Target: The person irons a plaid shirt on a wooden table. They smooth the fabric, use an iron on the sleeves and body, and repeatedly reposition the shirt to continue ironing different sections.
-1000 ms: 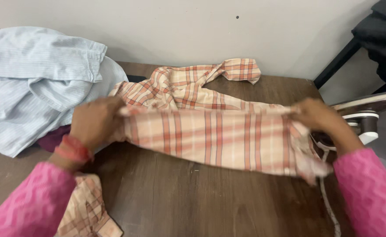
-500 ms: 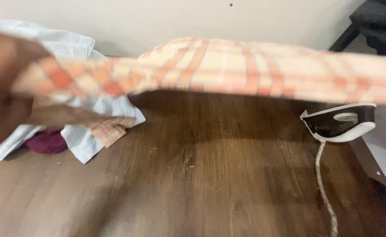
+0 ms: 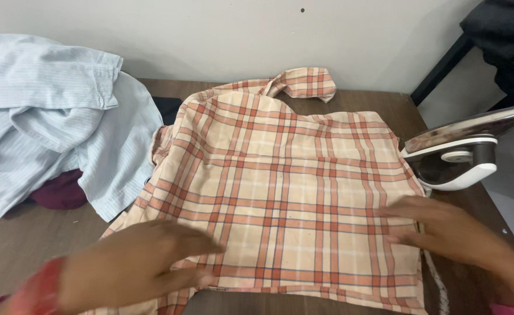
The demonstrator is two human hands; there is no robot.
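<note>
- Two hands lie on the checked shirt (image 3: 280,186), which is spread across the middle of the brown wooden table (image 3: 46,245), its collar end toward the wall.
- My left hand (image 3: 134,265) rests palm down on the near left part of the cloth, fingers (image 3: 195,245) stretched flat and pinching nothing; it is blurred, so I cannot make out more detail.
- My right hand (image 3: 449,230) lies flat and open as well, on the shirt's near right edge, fingertips pointing inward over the fabric.
- I judge the shirt light, soft and limp: it drapes flat, takes creases easily and would slide a little over the smooth wood. It has no stiff part to lift it by, so I would take it at a hem, a side seam or the shoulders, pinching a fold of cloth rather than pressing on it.
- It looks peach-cream with orange-red and thin dark check lines; a cuffed sleeve (image 3: 303,81) curls out at the far end, and the near hem runs almost to the table's edge.
- An iron (image 3: 455,157), white and dark with a shiny soleplate, stands tilted just beside the shirt's right edge, its cord (image 3: 438,286) trailing toward me.
- Pale blue striped garments (image 3: 52,122) are heaped at the left, over something maroon (image 3: 61,192).
</note>
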